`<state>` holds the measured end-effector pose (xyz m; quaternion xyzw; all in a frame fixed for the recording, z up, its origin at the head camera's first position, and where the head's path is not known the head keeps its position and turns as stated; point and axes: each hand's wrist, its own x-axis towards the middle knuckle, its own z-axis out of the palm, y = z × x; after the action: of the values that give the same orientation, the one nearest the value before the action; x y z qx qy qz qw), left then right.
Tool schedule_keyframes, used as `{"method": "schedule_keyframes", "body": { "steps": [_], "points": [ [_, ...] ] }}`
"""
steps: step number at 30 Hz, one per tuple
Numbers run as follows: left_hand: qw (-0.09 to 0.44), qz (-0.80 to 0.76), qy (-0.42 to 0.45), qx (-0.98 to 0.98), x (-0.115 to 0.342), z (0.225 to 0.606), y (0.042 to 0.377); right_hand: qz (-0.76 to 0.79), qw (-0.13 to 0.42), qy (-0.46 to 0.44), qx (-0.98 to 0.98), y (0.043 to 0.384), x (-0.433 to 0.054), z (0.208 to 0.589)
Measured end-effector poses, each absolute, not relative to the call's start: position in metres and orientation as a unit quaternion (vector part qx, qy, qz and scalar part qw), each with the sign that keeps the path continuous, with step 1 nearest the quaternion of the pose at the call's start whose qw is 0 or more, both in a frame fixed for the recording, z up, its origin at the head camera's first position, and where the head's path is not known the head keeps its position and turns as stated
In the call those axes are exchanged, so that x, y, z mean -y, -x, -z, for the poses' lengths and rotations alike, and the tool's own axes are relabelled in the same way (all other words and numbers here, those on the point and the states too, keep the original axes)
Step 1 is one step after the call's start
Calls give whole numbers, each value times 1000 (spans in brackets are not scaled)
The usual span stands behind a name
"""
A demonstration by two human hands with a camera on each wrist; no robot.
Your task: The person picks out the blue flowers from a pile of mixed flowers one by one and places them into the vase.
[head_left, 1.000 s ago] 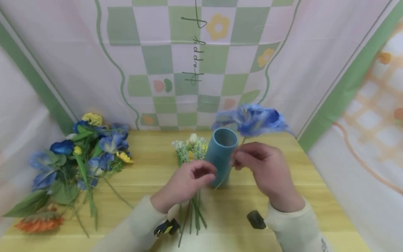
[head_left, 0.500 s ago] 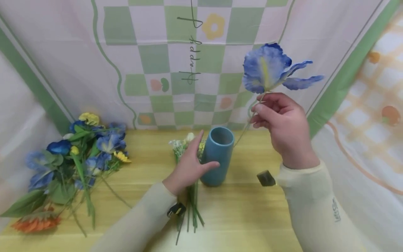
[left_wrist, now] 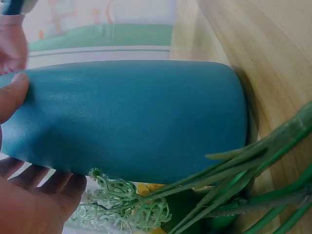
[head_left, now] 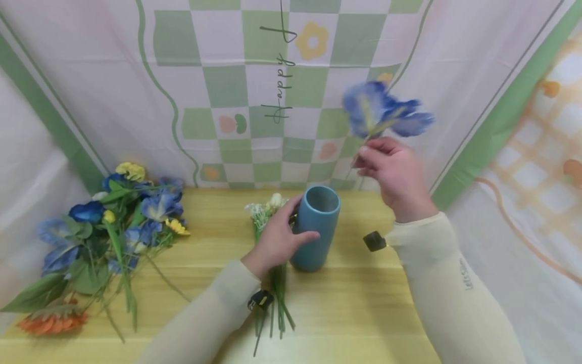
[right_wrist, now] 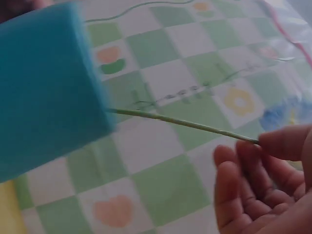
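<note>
A blue vase stands upright on the wooden table. My left hand holds it near the top, thumb on the front and fingers round the left side, as the left wrist view confirms on the vase wall. Above and right of the mouth, my right hand pinches the stem of a blue iris. In the right wrist view the green stem reaches the vase rim; whether its tip is inside, I cannot tell. Partly behind my left hand lies a bunch of small white flowers.
At the left of the table lies a loose heap of artificial flowers, with blue blooms, a yellow one and an orange one. A checked cloth hangs behind the table.
My right hand has raised the iris from beside the vase, then brought it slightly left and down. My left hand has moved onto the vase and now holds it.
</note>
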<state>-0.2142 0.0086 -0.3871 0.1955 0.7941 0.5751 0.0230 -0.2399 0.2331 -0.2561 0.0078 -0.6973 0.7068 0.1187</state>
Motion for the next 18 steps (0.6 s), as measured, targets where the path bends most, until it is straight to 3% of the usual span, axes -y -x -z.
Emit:
{"method": "schedule_keyframes", "body": {
  "steps": [7, 12, 18],
  "points": [
    [25, -576, -191, -794, -10, 390, 214, -569, -32, 8, 822, 250, -219, 296],
    [19, -581, -200, -789, -9, 392, 215, -541, -61, -31, 838, 251, -212, 311],
    [12, -586, -207, -783, -8, 393, 216, -614, -93, -57, 781, 250, -211, 322]
  ]
}}
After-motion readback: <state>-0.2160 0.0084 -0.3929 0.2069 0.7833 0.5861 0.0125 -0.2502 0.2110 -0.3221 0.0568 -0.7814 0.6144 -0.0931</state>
